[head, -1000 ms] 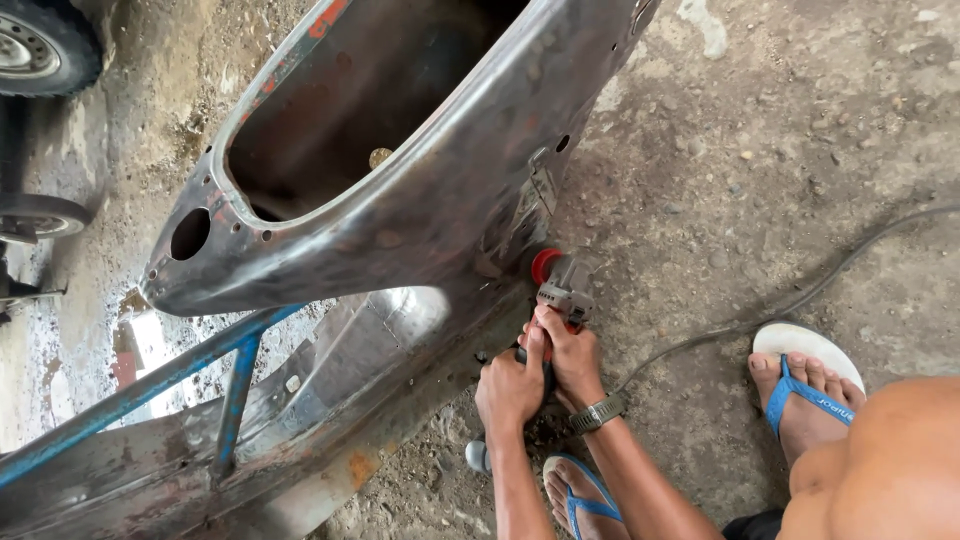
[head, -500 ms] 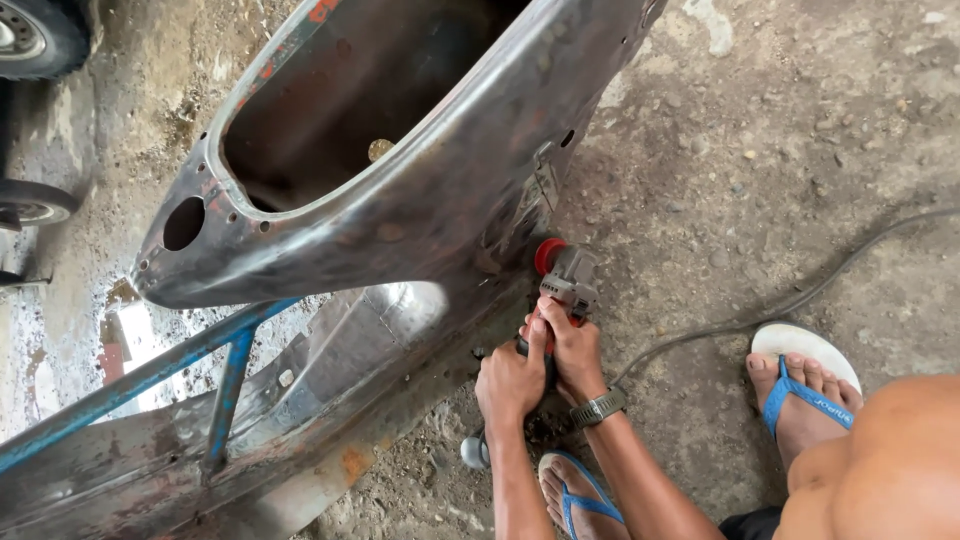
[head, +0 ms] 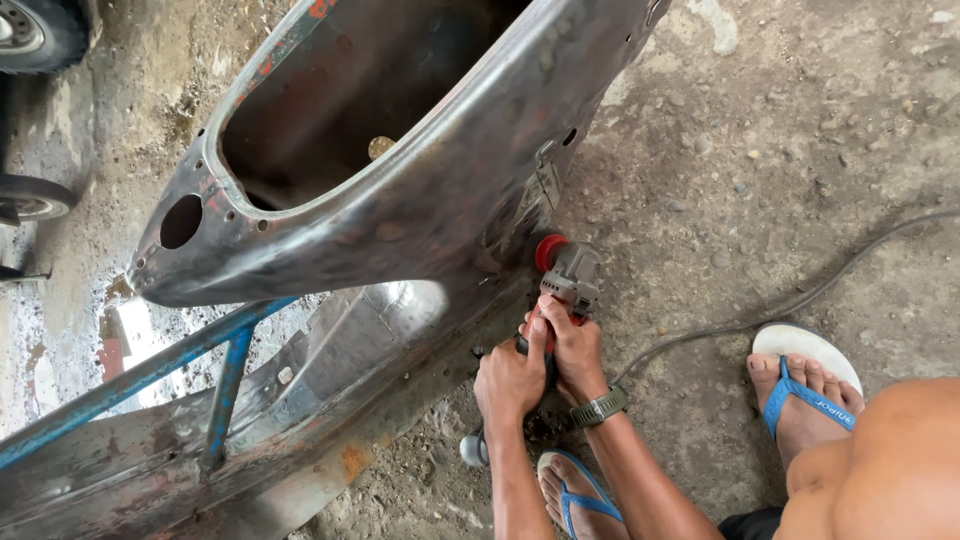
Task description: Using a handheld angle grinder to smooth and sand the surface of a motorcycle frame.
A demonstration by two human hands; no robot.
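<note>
While both hands grip it, grinder touches body.

The big metal shell is grey with rusty red patches — the grinder has a red guard, the sandals blue straps.

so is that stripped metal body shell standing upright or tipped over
Tipped over. The body shell lies on its side on the concrete floor, its open cavity facing up, while both hands hold the grinder against it.

Rough dirty concrete floor, daylight, tyre top-left.
</note>
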